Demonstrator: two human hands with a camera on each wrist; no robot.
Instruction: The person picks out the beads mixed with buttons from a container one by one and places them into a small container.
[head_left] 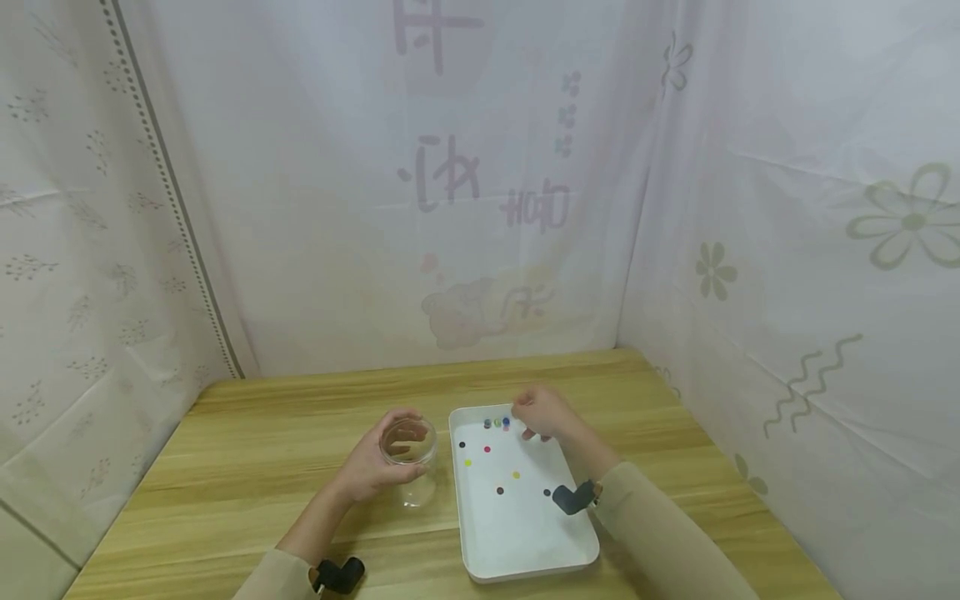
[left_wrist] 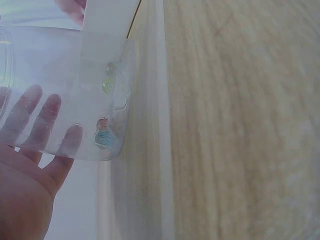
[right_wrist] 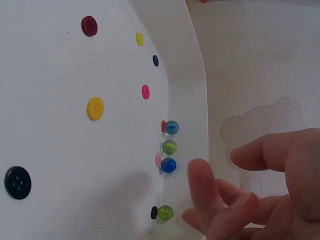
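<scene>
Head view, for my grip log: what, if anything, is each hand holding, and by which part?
The left hand holds the jar by its upper side; the right hand holds nothing visible.

This looks like a small curtained-off booth, with a bare, wood-grained, yellowish-brown surface hemmed in by hanging cloth; the kind of building around it cannot be told. A white fabric curtain with pale purple lettering falls behind the far edge, a white cloth with small sprigs and a dotted dark stripe lines the left edge, and a white cloth with green-grey flowers lines the right, the cloths meeting near the far corners. Small black wrist-worn cameras at both beige cuffs suggest a recording setup.
</scene>
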